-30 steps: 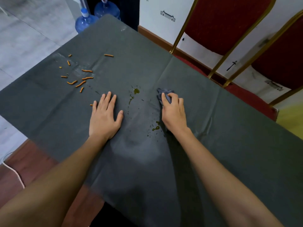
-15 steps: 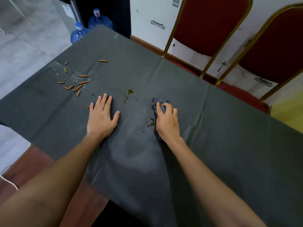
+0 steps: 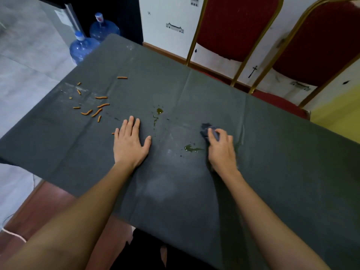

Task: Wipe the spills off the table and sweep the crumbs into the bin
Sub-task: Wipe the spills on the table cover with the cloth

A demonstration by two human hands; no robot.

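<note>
1. Centrally, a table (image 3: 272, 172) draped in dark grey fabric is seen from above, with two bare forearms stretched onto it.
2. The left hand (image 3: 129, 145) is laid flat on the fabric, palm down, with the fingers straight and close together and the thumb spread. Nothing is held in it.
3. The right hand (image 3: 221, 151) is curled over a crumpled dark blue cloth (image 3: 206, 130), which is pressed to the table. The cloth's bunched end is seen past the fingertips.
4. A green near spill (image 3: 191, 148) is smeared just left of the right hand, between the two hands.
5. A smaller far spill (image 3: 159, 111) is seen beyond the left thumb, apart from both hands.
6. Orange crumbs (image 3: 95, 108) are scattered beyond and left of the left hand, with one piece just beside its little finger.
7. Two red chairs (image 3: 237, 26) are set behind the table, and two blue bottles (image 3: 83, 46) are stood on the floor by its far left corner.
</note>
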